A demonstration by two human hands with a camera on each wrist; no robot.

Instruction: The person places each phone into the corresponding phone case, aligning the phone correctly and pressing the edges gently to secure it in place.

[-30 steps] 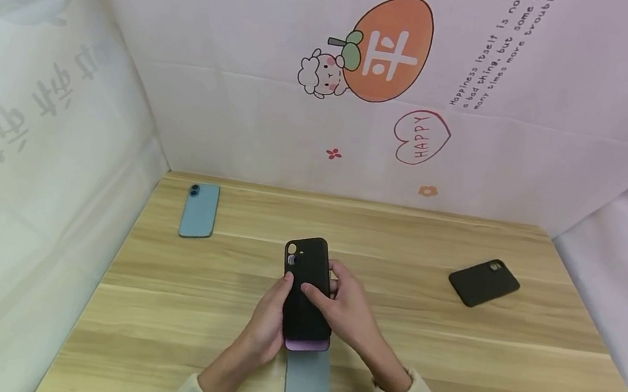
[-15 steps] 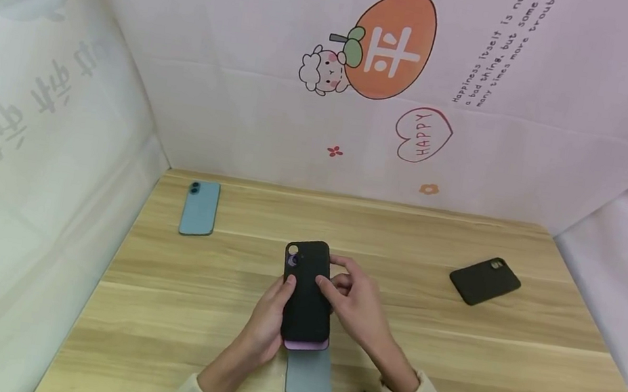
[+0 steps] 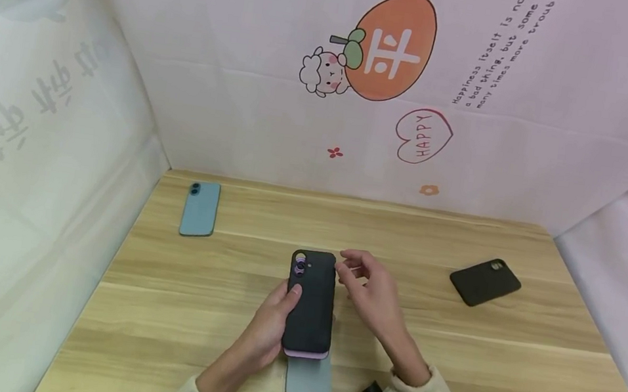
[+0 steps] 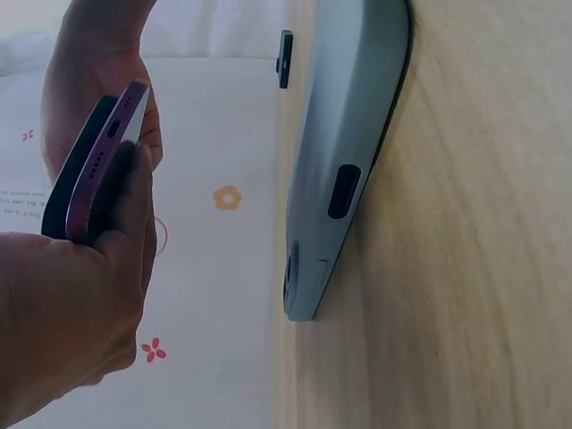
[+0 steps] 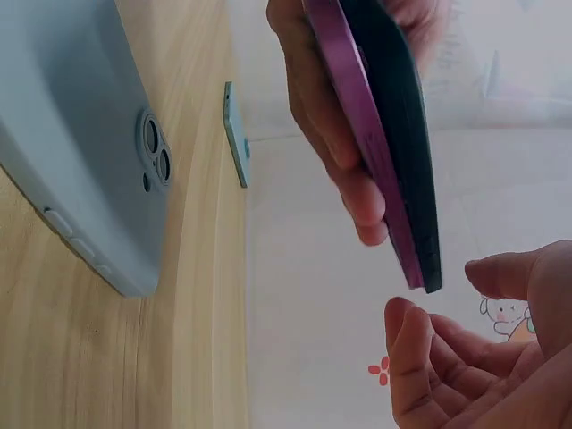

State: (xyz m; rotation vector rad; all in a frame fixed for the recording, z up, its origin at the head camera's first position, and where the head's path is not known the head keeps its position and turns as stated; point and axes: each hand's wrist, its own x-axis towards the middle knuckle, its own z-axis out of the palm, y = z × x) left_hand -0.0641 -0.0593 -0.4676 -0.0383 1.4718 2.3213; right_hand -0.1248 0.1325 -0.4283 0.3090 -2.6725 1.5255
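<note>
Holding a purple phone (image 4: 89,183) in the left hand (image 4: 76,304), with a dark cover (image 4: 71,165) against its back. Can see the right hand (image 4: 85,85) behind, though hard to tell if touching. Can see a gray-blue phone (image 4: 344,107) on the wooden table (image 4: 465,223) too.

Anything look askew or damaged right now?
Yes: in the left hand, the black case isn't lined up with the purple phone, whose edge shows past the case's lower end. I see no damage.

A black case (image 3: 311,308) covers the back of a purple phone (image 5: 368,134), whose lower edge sticks out. Both are held above the surface (image 3: 205,301), camera end forward.
</note>
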